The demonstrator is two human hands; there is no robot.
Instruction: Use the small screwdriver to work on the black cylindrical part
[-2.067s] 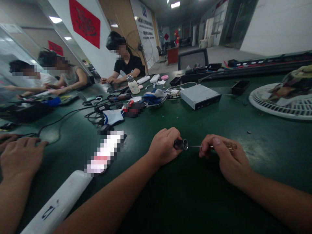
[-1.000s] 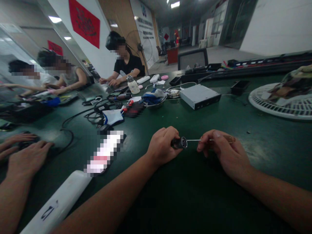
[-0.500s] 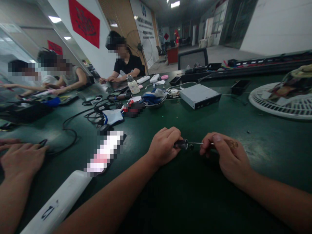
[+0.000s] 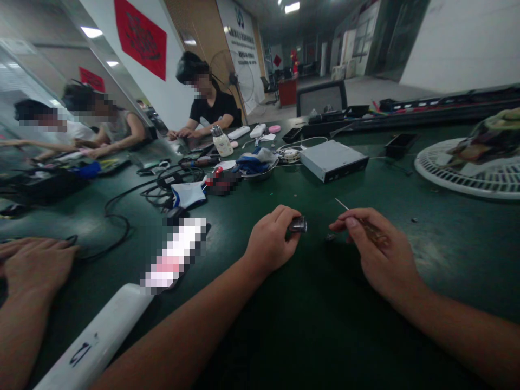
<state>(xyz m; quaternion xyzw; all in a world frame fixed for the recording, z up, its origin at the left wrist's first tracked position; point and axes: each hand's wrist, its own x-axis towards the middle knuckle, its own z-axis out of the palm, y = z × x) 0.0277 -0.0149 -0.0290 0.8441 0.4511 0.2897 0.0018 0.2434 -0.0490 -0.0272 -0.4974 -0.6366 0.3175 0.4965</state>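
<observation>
My left hand (image 4: 271,238) is closed round a short dark cylinder (image 4: 299,224), whose open-looking end points right. The rest of the cylinder is hidden in my fingers. In my right hand (image 4: 379,244) is a slim screwdriver (image 4: 342,203) with a thin metal shaft and an amber, see-through handle; its tip points up and to the left, apart from the cylinder. A small dark piece (image 4: 330,237) shows just left of my right fingers, low over the green table (image 4: 309,303). Whether my fingers touch it I cannot tell.
Ahead lie a grey disc drive (image 4: 333,157), a bowl with blue cloth (image 4: 255,161) and tangled black cables (image 4: 122,216). A white fan grille (image 4: 467,168) is at right. To my left are a phone (image 4: 174,254), a white case (image 4: 93,336) and another person's hand (image 4: 38,265).
The screwdriver tip has come away from the cylinder's end and swung upward. My left hand has tilted the cylinder up slightly. The small dark piece has shifted right, near my right fingers.
</observation>
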